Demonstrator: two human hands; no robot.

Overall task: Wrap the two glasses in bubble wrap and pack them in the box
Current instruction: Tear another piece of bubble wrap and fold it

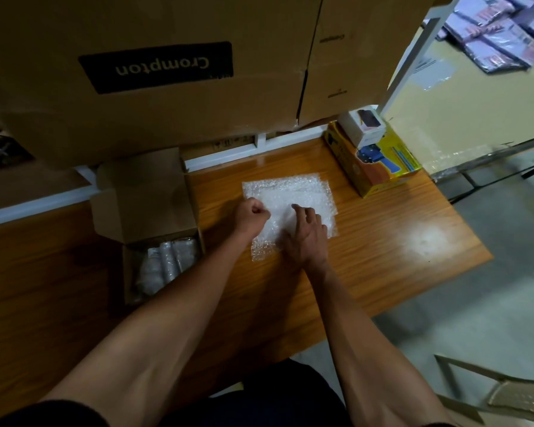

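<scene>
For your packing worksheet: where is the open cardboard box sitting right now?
In the head view, the open cardboard box sits on the wooden table, left of the bubble wrap and the left hand, holding wrapped bundles.

I sit at a glossy orange-brown wooden table on a grey concrete floor, tall brown cardboard cartons ahead, a pale yellow wall right.

Dim, soft picture; glare on the table, edges perhaps warped.
</scene>
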